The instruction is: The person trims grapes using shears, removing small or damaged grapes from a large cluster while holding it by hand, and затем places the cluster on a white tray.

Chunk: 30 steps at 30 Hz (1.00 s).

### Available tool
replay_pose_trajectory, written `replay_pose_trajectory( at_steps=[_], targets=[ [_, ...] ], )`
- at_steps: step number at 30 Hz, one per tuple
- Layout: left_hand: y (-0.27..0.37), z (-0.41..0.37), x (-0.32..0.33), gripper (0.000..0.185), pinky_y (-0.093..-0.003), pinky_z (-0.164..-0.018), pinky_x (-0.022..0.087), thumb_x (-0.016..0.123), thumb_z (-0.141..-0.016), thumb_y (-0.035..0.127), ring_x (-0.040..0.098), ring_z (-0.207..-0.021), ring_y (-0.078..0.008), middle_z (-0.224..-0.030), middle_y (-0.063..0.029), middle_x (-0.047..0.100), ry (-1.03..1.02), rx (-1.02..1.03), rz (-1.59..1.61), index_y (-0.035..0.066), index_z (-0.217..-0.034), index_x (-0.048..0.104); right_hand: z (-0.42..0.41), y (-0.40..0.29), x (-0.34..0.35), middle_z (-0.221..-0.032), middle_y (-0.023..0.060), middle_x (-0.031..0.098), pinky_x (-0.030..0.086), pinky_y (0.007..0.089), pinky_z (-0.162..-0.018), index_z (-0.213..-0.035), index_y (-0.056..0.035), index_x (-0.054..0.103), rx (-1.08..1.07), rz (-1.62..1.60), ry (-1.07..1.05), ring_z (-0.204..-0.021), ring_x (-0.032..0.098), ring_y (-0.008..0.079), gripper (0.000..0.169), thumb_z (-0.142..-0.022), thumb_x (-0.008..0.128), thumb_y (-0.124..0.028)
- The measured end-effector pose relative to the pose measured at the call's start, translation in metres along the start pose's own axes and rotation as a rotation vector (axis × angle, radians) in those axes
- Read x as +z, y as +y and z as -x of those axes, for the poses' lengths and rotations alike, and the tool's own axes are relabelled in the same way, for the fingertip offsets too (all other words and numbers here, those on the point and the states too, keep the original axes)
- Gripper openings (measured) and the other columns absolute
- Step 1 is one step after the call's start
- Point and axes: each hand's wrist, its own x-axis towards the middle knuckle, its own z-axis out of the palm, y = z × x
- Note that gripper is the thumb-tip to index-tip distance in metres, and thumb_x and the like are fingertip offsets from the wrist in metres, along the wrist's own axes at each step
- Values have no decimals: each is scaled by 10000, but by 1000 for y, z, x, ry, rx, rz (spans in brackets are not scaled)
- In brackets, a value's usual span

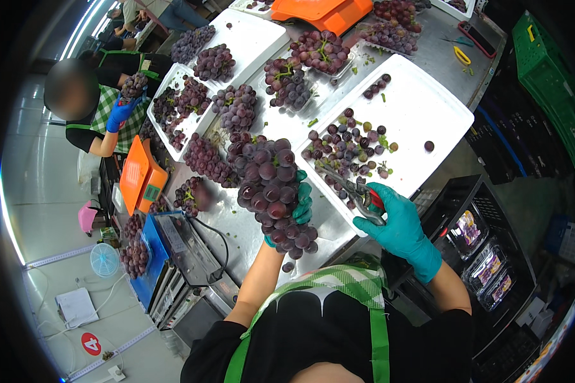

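Note:
My left hand [304, 198], in a teal glove, holds up a large bunch of dark purple grapes [270, 186]. The bunch covers most of that hand. In my right hand [402, 225], also gloved in teal, is a pair of pruning shears [359, 194] with red on the handles. The blades point up and left over the near edge of a white foam tray [426, 119], a little right of the bunch. Loose grapes [350, 139] and bits of green stem lie in that tray.
Several grape bunches [237, 107] lie across the metal table [328, 239]. An orange scale [143, 177] stands left, another orange device [323, 12] at the back. A person in blue gloves [122, 112] holds grapes across the table. A black crate [508, 258] with packed boxes stands right.

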Motion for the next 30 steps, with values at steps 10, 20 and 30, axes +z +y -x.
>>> replay_pose_trajectory(
  at_steps=[10,20,30],
  targets=[
    [2,-1,5,454,-331,-727,445,424,-866,322,490,-845,-212,-1002,-75,479,-13,18,-16,57,-1229,362,0,14,11,-868,143,553,449,370,-637,-1098,20,476,56,91,46,-712,562,258,599,-657,710,-313],
    [10,-8,0,443,-326,-716,437,434,-865,295,483,-826,-203,-986,-66,474,-20,94,-92,58,-1231,355,-22,86,34,-989,105,452,241,437,-945,-1189,-3,412,92,769,77,-977,420,259,725,-636,695,-375],
    [20,-11,-4,453,-346,-823,466,372,-886,406,539,-943,-219,-1108,-93,506,211,333,-580,74,-1192,411,-30,10,49,-1304,172,322,252,380,-1007,-1310,-31,285,-218,-314,137,-1216,315,297,715,-731,671,-194]
  ],
)
